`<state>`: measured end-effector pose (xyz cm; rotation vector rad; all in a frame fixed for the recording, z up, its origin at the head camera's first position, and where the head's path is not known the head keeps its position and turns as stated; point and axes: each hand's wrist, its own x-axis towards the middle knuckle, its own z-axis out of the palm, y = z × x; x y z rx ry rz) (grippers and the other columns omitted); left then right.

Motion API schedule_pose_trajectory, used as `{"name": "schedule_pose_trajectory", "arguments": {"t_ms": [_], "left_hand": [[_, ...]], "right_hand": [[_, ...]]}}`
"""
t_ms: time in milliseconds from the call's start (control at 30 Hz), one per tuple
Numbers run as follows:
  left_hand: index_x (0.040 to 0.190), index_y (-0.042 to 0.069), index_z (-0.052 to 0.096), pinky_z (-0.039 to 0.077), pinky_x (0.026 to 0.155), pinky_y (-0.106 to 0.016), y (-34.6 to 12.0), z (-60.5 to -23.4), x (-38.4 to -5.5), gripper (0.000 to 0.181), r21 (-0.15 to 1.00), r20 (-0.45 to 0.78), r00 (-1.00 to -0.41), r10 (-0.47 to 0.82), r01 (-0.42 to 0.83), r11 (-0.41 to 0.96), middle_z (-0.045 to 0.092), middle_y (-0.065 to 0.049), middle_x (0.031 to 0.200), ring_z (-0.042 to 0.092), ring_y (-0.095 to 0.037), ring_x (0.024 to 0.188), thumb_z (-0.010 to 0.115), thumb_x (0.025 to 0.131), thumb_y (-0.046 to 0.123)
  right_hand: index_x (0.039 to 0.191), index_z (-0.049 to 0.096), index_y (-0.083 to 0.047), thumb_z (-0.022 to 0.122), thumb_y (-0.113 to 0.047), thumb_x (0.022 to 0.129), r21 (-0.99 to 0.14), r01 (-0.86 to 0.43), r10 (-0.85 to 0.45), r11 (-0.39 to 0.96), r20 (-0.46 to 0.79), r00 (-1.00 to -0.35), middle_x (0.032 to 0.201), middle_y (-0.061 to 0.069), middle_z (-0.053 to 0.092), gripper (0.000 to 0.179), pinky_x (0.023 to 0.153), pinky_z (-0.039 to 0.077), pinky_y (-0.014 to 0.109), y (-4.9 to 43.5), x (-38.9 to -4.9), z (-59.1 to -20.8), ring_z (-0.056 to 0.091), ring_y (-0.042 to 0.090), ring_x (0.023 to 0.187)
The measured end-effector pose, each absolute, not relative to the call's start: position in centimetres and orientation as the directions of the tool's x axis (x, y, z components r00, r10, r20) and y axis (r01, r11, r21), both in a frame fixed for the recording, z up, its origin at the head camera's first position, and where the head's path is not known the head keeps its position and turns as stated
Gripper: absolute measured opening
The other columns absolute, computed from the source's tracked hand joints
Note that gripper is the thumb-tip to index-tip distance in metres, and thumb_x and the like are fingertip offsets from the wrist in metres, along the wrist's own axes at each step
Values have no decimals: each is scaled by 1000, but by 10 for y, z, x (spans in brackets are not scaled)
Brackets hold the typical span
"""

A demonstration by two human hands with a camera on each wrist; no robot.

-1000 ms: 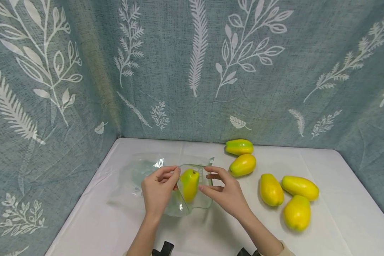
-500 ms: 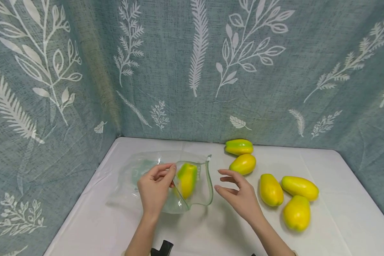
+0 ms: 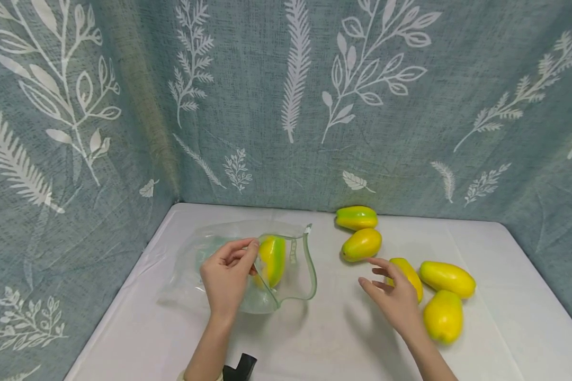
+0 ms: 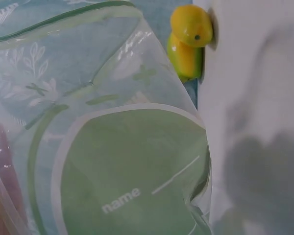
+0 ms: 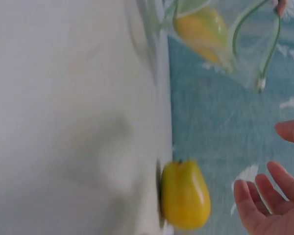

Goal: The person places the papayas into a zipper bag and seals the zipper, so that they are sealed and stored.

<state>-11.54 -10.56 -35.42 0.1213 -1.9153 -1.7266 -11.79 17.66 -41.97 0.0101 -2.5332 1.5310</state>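
My left hand (image 3: 229, 278) pinches the near edge of a clear zip bag (image 3: 296, 278) with a green rim, its mouth gaping to the right. One yellow-green papaya (image 3: 275, 259) lies inside the bag, partly behind the left hand. In the left wrist view, a green panel with "name" printed on the bag (image 4: 132, 171) fills much of the picture. My right hand (image 3: 398, 296) hovers with fingers spread and loosely bent, holding nothing. It partly covers a yellow papaya (image 3: 412, 278). Another papaya (image 3: 362, 244) lies just beyond its fingertips.
A green-yellow papaya (image 3: 356, 217) lies at the table's back edge. Two more papayas, one long (image 3: 448, 279) and one rounder (image 3: 443, 317), lie to the right. Leaf-patterned curtain (image 3: 248, 106) encloses the white table (image 3: 324, 338) at the back and sides.
The right hand has let go of the bag's rim and moved right towards the loose papayas. The left hand still pinches the bag, shifted slightly left; the papaya inside has moved deeper.
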Motion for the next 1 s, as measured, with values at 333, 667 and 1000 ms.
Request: {"name": "schedule_pose_trajectory", "arguments": {"t_ms": [333, 667, 1000], "left_hand": [[89, -9, 73, 46, 44, -18, -104, -341, -109, 7, 921, 389, -811, -437, 340, 190, 67, -18, 64, 55, -8, 44, 71, 85, -3], [89, -10, 72, 51, 48, -18, -106, -346, -111, 7, 919, 393, -812, -432, 351, 177, 66, -20, 64, 55, -9, 44, 71, 85, -4], [88, -10, 72, 51, 48, -18, -106, -346, -109, 8, 923, 385, -816, -430, 348, 166, 65, -20, 64, 55, -7, 44, 71, 85, -3]], "right_hand": [[129, 55, -4, 77, -12, 84, -755, -85, 207, 650, 284, -936, 129, 14, 53, 51, 95, 48, 47, 207, -111, -425, 49, 30, 117], [131, 53, -3, 78, -10, 81, -749, -71, 268, 659, 322, -908, 130, 16, 51, 56, 94, 42, 40, 216, -110, -434, 46, 31, 118], [132, 48, 2, 80, -10, 78, -703, -80, 236, 707, 341, -910, 131, 25, 47, 64, 96, 31, 52, 221, -112, -440, 38, 43, 119]]}}
